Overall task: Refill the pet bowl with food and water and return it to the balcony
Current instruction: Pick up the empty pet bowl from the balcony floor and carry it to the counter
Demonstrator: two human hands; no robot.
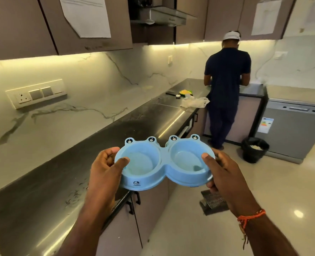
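Observation:
A light blue double pet bowl (164,163) with frog eyes on its far rim is held level in front of me, above the edge of the dark counter. Both of its round wells look empty. My left hand (106,169) grips its left end, thumb over the rim. My right hand (218,170) grips its right end the same way; an orange thread is tied around that wrist.
The dark counter (79,163) runs along the left wall with a crumpled plastic bag (194,102) and small items far along it. A person (226,93) stands with back turned at the far end. A black bin (254,149), a dishwasher (293,126) and a floor mat (214,201) are on the right.

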